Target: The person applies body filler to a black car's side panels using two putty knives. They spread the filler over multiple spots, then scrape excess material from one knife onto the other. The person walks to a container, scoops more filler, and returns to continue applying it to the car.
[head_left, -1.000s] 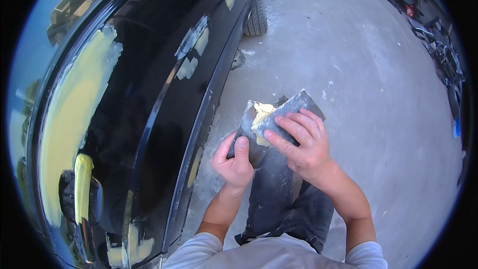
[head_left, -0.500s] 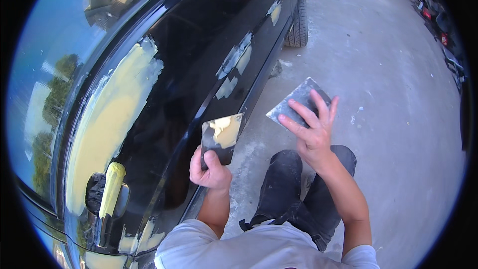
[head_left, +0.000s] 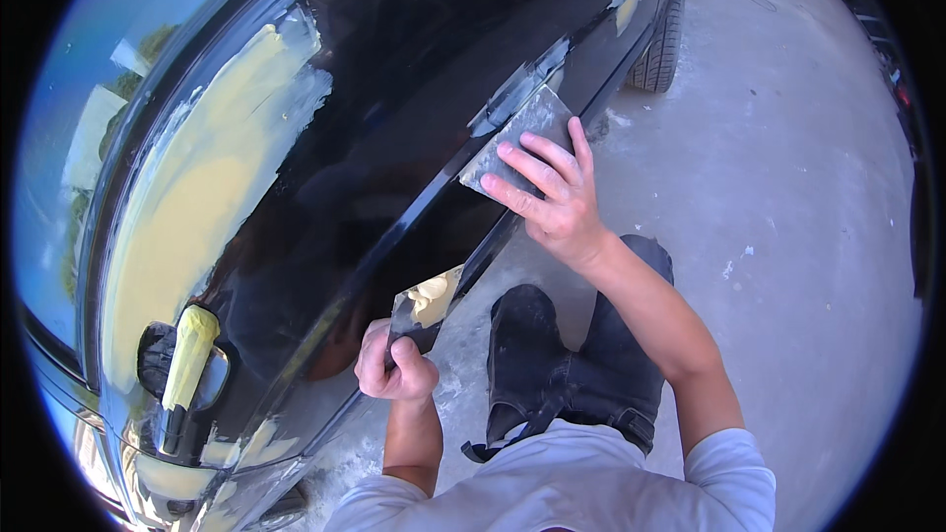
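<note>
A yellow filler strip (head_left: 192, 187) and yellow-covered handle (head_left: 192, 355) lie on the black door (head_left: 394, 108) at ten and nine o'clock from the left hand (head_left: 397, 366), whose grip closes on a dark plate (head_left: 406, 320) bearing cream paste (head_left: 431, 298). At one o'clock from it, a grey spreader (head_left: 537, 128), its long axis seven-to-one, is held beneath the right hand's (head_left: 562, 205) splayed fingers, thumb hidden and door contact uncertain; a pale patch (head_left: 512, 94) abuts it in view at eleven, with a tyre (head_left: 662, 49) beyond at one.
</note>
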The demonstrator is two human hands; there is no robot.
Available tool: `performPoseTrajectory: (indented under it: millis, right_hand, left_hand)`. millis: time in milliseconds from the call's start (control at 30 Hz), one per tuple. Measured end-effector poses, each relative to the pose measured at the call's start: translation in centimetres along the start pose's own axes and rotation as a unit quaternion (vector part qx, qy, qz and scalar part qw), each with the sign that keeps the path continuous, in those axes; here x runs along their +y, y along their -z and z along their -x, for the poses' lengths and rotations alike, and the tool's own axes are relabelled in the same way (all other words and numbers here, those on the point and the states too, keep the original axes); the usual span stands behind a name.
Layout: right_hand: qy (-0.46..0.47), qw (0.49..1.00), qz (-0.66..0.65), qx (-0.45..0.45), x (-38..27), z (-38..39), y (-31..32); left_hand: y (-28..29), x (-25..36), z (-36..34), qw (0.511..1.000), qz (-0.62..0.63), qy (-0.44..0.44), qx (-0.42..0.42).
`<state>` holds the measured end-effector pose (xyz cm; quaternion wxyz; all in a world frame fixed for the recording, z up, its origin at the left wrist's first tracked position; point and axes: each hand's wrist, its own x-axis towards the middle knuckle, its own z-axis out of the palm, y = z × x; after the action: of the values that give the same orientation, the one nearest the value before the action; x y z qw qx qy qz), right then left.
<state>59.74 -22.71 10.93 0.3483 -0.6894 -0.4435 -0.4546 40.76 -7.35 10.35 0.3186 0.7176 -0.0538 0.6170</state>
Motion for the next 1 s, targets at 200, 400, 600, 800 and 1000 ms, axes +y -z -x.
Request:
performPoseTrajectory:
  millis: [200,400,600,800,1000]
  right_hand:
    - [-0.001,1.0,-0.02,-0.017,0.1,1.6,0.0]
    - [-0.019,1.0,-0.016,0.008,-0.5,0.4,1.0]
    - [-0.022,0.999,-0.037,0.019,-1.1,0.6,-1.2]
    - [-0.025,0.999,-0.023,-0.005,-1.0,1.5,0.1]
    - [-0.033,0.999,-0.021,-0.012,-1.0,0.0,0.1]
  left_hand:
    - [-0.2,0.3,-0.4,1.0,-0.016,-0.011,-0.006]
    - [0.0,0.2,-0.2,1.0,-0.026,-0.004,-0.016]
    - [0.2,0.1,0.1,1.0,-0.016,0.004,-0.014]
    - [0.3,0.1,0.5,1.0,-0.026,0.014,-0.002]
    - [0.5,0.0,0.4,0.999,-0.013,0.016,-0.028]
